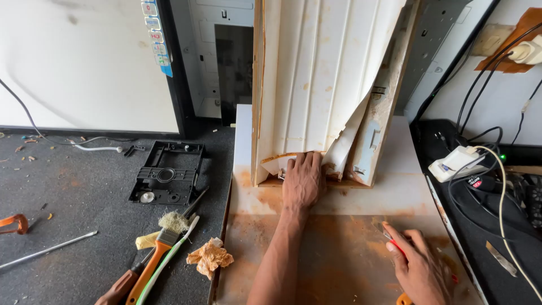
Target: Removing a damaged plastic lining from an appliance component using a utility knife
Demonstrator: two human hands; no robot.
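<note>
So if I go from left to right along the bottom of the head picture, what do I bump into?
Metal rod → paintbrush → crumpled rag → left hand → right hand → white cable
</note>
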